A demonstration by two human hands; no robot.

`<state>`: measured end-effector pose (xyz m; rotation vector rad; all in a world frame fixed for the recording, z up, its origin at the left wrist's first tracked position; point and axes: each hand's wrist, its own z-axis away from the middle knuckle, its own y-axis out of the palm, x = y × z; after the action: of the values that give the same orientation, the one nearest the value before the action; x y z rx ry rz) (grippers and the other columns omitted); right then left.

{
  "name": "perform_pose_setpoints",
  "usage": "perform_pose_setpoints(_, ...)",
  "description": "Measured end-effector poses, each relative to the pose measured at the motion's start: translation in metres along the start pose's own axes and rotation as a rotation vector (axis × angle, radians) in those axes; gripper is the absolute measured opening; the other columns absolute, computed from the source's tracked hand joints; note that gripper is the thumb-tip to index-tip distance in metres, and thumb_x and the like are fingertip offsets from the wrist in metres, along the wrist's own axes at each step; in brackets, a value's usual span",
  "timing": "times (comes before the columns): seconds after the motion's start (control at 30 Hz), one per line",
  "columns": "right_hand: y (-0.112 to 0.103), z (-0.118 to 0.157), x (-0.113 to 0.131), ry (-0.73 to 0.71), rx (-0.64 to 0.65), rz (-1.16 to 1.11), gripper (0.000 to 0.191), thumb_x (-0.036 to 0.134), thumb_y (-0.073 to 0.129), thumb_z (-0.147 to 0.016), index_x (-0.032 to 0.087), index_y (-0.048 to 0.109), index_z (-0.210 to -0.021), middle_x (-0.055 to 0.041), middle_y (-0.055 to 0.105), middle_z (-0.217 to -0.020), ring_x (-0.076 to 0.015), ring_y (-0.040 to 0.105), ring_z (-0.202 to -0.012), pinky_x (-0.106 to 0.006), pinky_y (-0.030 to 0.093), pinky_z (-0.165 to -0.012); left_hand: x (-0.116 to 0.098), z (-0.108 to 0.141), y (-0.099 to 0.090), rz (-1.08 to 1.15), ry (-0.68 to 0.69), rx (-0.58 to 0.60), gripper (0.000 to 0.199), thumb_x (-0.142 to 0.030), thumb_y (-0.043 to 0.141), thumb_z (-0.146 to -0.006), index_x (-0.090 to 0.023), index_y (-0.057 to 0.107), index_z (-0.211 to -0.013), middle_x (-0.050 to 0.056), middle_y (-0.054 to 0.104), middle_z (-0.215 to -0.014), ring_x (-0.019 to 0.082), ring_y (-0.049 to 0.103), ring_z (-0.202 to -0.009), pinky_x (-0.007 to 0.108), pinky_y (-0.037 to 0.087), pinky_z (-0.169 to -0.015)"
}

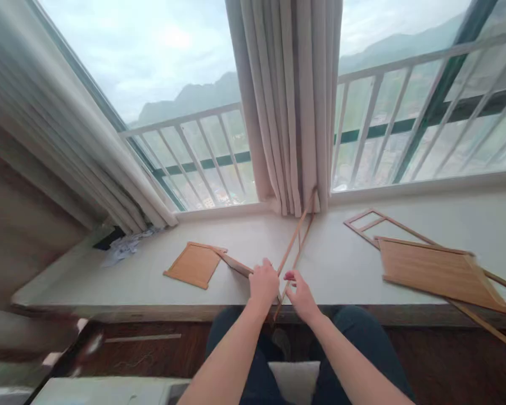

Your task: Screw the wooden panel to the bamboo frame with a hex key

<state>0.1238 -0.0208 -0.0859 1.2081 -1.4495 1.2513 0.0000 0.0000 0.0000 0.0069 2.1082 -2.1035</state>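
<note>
My left hand [264, 286] is closed around the end of a wooden board [236, 265] seen nearly edge-on, where it meets a narrow wooden frame [296, 239]. The frame leans upright, its far end close to the curtain and its near end over the sill's front edge. Beside the frame's near end is my right hand [302, 297], fingers curled and pinched together. Anything between those fingertips is too small to make out. A flat wooden panel [194, 264] with a raised strip on two sides lies left of the board.
On the right of the white sill [341, 270], another wooden panel [430, 267] rests across a ladder-like wooden frame [365, 218]. Crumpled plastic [124, 247] lies at the far left. A beige curtain [284, 112] hangs behind the work. A pale strip [143, 338] is on the dark floor.
</note>
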Motion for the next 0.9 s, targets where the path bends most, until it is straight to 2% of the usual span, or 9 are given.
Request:
perform_pose_setpoints(0.1,-0.001,-0.011,0.02,-0.066,-0.148,-0.015,0.029,0.034,0.054,-0.09,0.019,0.065,-0.111,-0.0111,0.07,-0.112,-0.0283,0.064,-0.108,-0.044,0.05,-0.095,0.0,-0.001,-0.002,-0.017,-0.008,0.0,0.022,-0.02,0.044,-0.104,-0.015,0.061,-0.117,0.012,0.066,-0.101,0.029,0.068,-0.105,0.04,0.055,-0.087)
perform_pose_setpoints(0.23,0.006,-0.032,0.039,-0.133,-0.113,0.092,0.027,0.036,0.055,-0.094,0.02,0.075,-0.103,-0.0087,0.069,-0.099,-0.0258,0.064,-0.096,-0.041,0.049,-0.094,0.0,-0.001,-0.006,-0.074,0.037,0.012,0.023,-0.022,0.042,-0.106,-0.016,0.061,-0.118,0.012,0.063,-0.105,0.027,0.065,-0.108,0.036,0.055,-0.084)
perform_pose_setpoints(0.33,0.013,-0.047,0.047,-0.072,-0.071,0.277,0.023,0.031,0.061,-0.091,0.02,0.081,-0.093,-0.0088,0.068,-0.091,-0.0257,0.064,-0.092,-0.039,0.048,-0.093,0.0,0.0,-0.008,-0.089,0.046,0.031,0.028,-0.025,0.037,-0.108,-0.016,0.062,-0.118,0.012,0.061,-0.107,0.027,0.064,-0.108,0.036,0.055,-0.084)
perform_pose_setpoints(0.53,0.021,-0.058,0.056,0.109,-0.066,0.508,0.026,0.041,0.067,-0.091,0.023,0.085,-0.091,-0.0115,0.069,-0.099,-0.0286,0.063,-0.101,-0.036,0.047,-0.086,-0.001,0.003,-0.014,-0.131,0.084,0.076,0.035,-0.022,0.033,-0.108,-0.018,0.064,-0.123,0.014,0.056,-0.111,0.026,0.06,-0.107,0.039,0.055,-0.086)
perform_pose_setpoints(0.73,0.031,-0.058,0.052,0.159,-0.132,0.448,0.023,0.04,0.068,-0.086,0.024,0.085,-0.084,-0.0104,0.069,-0.094,-0.0272,0.065,-0.092,-0.034,0.047,-0.076,-0.001,0.004,-0.017,-0.155,0.079,0.106,0.035,-0.021,0.035,-0.107,-0.019,0.064,-0.126,0.014,0.055,-0.115,0.027,0.059,-0.107,0.039,0.054,-0.086)
perform_pose_setpoints(0.9,0.035,-0.062,0.042,0.085,-0.232,0.202,0.025,0.038,0.065,-0.079,0.019,0.081,-0.074,-0.01,0.068,-0.085,-0.0249,0.065,-0.081,-0.036,0.051,-0.079,0.0,0.003,-0.017,-0.066,0.053,0.081,0.035,-0.024,0.033,-0.108,-0.019,0.063,-0.125,0.014,0.059,-0.119,0.027,0.061,-0.11,0.04,0.053,-0.087)
